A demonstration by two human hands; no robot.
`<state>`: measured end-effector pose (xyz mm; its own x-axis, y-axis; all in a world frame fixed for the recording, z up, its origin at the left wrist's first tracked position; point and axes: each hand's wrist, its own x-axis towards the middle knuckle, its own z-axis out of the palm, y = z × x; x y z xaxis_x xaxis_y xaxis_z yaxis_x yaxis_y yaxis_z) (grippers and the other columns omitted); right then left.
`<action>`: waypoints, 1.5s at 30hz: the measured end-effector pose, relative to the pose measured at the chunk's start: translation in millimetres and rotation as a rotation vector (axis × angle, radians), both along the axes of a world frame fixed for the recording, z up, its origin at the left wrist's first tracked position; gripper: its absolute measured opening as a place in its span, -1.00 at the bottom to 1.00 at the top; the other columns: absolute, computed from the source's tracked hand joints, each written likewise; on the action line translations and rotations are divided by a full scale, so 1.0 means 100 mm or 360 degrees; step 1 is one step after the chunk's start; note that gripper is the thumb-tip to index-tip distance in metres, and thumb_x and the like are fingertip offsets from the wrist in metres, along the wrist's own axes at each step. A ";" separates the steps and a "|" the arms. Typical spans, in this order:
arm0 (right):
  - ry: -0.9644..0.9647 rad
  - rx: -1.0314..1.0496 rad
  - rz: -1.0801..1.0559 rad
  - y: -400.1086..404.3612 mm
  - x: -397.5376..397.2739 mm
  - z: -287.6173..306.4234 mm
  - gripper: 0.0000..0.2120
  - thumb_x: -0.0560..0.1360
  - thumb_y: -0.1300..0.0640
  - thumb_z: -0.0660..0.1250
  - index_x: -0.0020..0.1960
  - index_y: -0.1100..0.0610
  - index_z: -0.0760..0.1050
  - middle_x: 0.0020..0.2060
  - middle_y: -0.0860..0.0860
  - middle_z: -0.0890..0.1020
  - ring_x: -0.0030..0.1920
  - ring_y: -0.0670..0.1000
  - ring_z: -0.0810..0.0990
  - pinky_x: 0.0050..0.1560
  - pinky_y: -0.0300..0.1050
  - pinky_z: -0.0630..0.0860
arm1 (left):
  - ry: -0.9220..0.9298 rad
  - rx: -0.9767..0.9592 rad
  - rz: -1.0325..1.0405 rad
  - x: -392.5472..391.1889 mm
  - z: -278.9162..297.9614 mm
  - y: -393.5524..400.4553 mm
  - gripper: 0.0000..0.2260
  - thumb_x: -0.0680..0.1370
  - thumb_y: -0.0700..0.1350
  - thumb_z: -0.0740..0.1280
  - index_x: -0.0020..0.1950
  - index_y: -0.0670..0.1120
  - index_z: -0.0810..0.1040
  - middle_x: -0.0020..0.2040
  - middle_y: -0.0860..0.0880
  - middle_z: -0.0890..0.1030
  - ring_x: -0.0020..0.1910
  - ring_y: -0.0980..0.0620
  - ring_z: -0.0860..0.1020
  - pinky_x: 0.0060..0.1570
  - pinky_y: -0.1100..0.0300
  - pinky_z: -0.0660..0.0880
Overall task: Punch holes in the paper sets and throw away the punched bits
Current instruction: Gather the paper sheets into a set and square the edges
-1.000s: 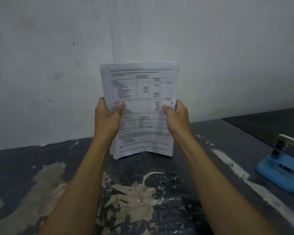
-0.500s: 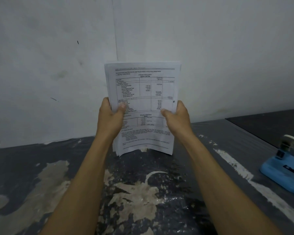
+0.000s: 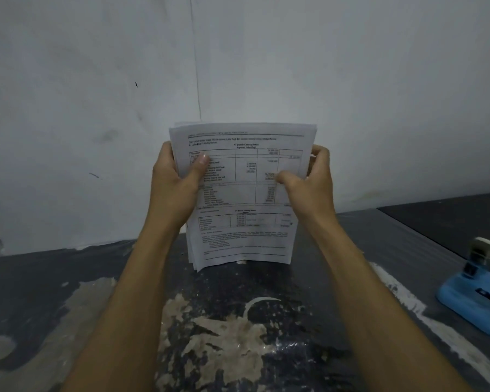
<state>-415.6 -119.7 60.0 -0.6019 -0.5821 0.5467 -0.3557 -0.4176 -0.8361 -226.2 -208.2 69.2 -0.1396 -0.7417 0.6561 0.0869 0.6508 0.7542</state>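
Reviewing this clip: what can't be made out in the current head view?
- Hole punch: cut off by the right frame edge; its slot and chip tray are unseen.
- Paper stack: print too small and blurred to read; sheet count unclear.
- Fingers of the left hand and right hand: mostly hidden behind the stack.
- Any bin for the bits: not in view.

The paper set (image 3: 242, 193) stands upright at centre, bottom edge on the table (image 3: 68, 278), the wall (image 3: 351, 94) behind at twelve o'clock. Left hand (image 3: 176, 179) at its nine o'clock edge, right hand (image 3: 311, 182) at three. Hole punch (image 3: 475, 301) on the table at four o'clock, well apart.
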 end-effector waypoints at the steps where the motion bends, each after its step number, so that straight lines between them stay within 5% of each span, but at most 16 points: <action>1: 0.0053 -0.0035 -0.0072 0.02 0.02 0.01 -0.32 0.43 0.30 0.43 0.41 0.01 0.17 0.19 0.02 0.51 0.07 -0.10 0.58 -0.27 -0.42 0.55 | -0.0009 0.0002 0.0010 0.00 0.00 -0.01 -0.78 0.61 -0.05 0.37 0.23 -0.02 0.46 0.10 0.13 0.62 -0.01 0.26 0.63 -0.17 0.36 0.59; 5: 0.0666 -0.0247 -0.0372 0.09 0.10 0.15 0.03 0.34 0.41 0.35 0.60 -0.14 -0.06 0.54 0.01 0.13 0.37 -0.27 0.30 -0.08 -0.37 0.58 | -0.0026 -0.0001 0.0006 0.01 0.00 -0.03 -0.78 0.61 -0.06 0.37 0.23 0.00 0.45 0.11 0.13 0.61 -0.02 0.27 0.63 -0.19 0.39 0.58; 9: 0.0990 -0.0044 -0.0588 0.16 0.15 0.27 -0.33 0.35 0.23 0.34 0.42 -0.10 0.32 0.51 0.04 0.17 0.41 0.04 0.29 0.26 0.14 0.53 | -0.0066 -0.0022 0.0025 0.03 0.00 -0.03 -0.74 0.60 -0.06 0.38 0.25 -0.02 0.43 0.11 0.13 0.60 0.01 0.24 0.62 -0.12 0.31 0.63; 12: 0.1012 -0.0057 -0.0513 0.18 0.14 0.25 -0.31 0.37 0.25 0.33 0.46 -0.08 0.30 0.55 0.05 0.11 0.42 0.00 0.25 0.26 0.13 0.54 | -0.0081 -0.0143 0.0002 0.04 0.02 0.02 -0.55 0.61 -0.11 0.37 0.43 0.03 0.26 0.13 0.19 0.57 0.03 0.22 0.62 -0.06 0.22 0.65; 15: 0.1068 -0.0027 -0.0470 0.18 0.12 0.22 -0.34 0.40 0.26 0.38 0.44 -0.08 0.31 0.52 0.02 0.13 0.36 0.06 0.36 0.05 -0.01 0.67 | -0.0224 -0.0506 0.0080 0.05 0.05 0.08 -0.27 0.63 -0.19 0.32 0.57 0.21 -0.09 0.12 0.46 0.46 -0.01 0.16 0.63 -0.11 0.30 0.63; 19: 0.1005 -0.0079 -0.0439 0.17 0.12 0.21 -0.27 0.41 0.29 0.39 0.49 -0.11 0.25 0.50 0.00 0.14 0.34 0.00 0.36 0.07 -0.12 0.66 | -0.0571 -0.0740 0.0413 0.11 0.11 0.04 -0.48 0.65 -0.13 0.27 0.53 0.14 0.13 0.21 0.01 0.48 0.02 0.06 0.55 -0.02 0.12 0.61; 24: 0.0792 -0.0206 -0.0266 0.13 0.13 0.15 -0.11 0.40 0.37 0.37 0.56 -0.11 0.06 0.50 -0.04 0.17 0.25 -0.45 0.28 -0.03 -0.60 0.42 | -0.0543 -0.0698 0.0389 0.15 0.10 0.03 -0.54 0.65 -0.17 0.28 0.47 0.11 0.20 0.21 -0.04 0.47 0.09 0.01 0.52 0.05 0.05 0.59; 27: 0.0613 -0.0193 -0.0061 0.10 0.10 0.09 -0.01 0.46 0.35 0.40 0.57 -0.25 -0.13 0.51 -0.05 0.24 0.31 -0.27 0.42 0.10 -0.35 0.54 | -0.0526 -0.0650 0.0298 0.15 0.08 0.02 -0.49 0.66 -0.16 0.25 0.53 0.15 0.12 0.24 -0.03 0.45 0.10 -0.03 0.54 0.03 0.06 0.60; 29: 0.0446 -0.0151 0.0068 0.08 0.08 0.04 -0.08 0.51 0.30 0.42 0.54 -0.23 -0.09 0.31 0.07 0.49 0.14 -0.14 0.62 0.01 -0.25 0.62 | -0.0523 -0.0665 0.0313 0.14 0.08 0.03 -0.56 0.67 -0.18 0.24 0.50 0.08 0.19 0.24 -0.01 0.44 0.09 -0.02 0.54 0.04 0.00 0.63; 31: 0.0246 -0.0089 0.0033 0.07 0.07 0.00 -0.34 0.52 0.21 0.44 0.47 -0.03 0.15 0.11 -0.01 0.60 0.02 -0.10 0.67 -0.13 -0.32 0.62 | -0.0488 -0.0682 0.0331 0.12 0.10 0.04 -0.60 0.66 -0.21 0.24 0.46 0.04 0.24 0.22 -0.01 0.45 0.07 -0.01 0.55 0.02 0.00 0.64; 34: 0.0173 -0.0143 -0.0220 0.04 0.08 0.02 -0.72 0.49 0.19 0.48 0.10 0.13 0.44 -0.01 -0.02 0.63 -0.01 -0.05 0.67 -0.21 -0.32 0.61 | -0.0312 -0.0736 0.0292 0.04 0.14 0.12 -0.50 0.63 -0.29 0.27 0.49 0.04 0.23 0.15 -0.02 0.49 -0.04 0.04 0.59 -0.15 0.14 0.65; 38: 0.0128 -0.0412 -0.0317 0.05 0.14 0.13 -0.75 0.47 0.18 0.50 0.01 0.13 0.43 -0.07 -0.01 0.62 -0.08 -0.12 0.65 -0.22 -0.32 0.60 | 0.0200 -0.0482 0.0108 0.00 0.18 0.15 -0.32 0.53 -0.22 0.46 0.52 0.03 0.17 0.04 -0.01 0.63 -0.06 0.07 0.68 -0.19 0.25 0.64; 42: 0.0106 -0.0443 -0.0313 0.00 0.18 0.03 -0.76 0.50 0.19 0.47 0.00 0.13 0.41 -0.06 0.01 0.61 -0.05 -0.09 0.65 -0.19 -0.33 0.59 | 0.0143 0.0102 -0.0265 0.03 -0.01 0.07 -0.62 0.47 -0.09 0.54 0.24 -0.12 0.56 0.03 -0.02 0.72 -0.04 0.00 0.72 -0.11 0.00 0.68; 45: 0.0048 -0.0322 -0.0270 -0.09 0.17 -0.16 -0.78 0.51 0.11 0.46 0.02 0.14 0.45 -0.06 -0.02 0.63 -0.08 -0.13 0.65 -0.21 -0.32 0.60 | 0.0165 0.0214 -0.0216 -0.04 -0.19 0.02 -0.76 0.47 -0.07 0.54 0.10 -0.08 0.67 -0.05 0.03 0.74 -0.09 0.03 0.72 -0.15 0.08 0.68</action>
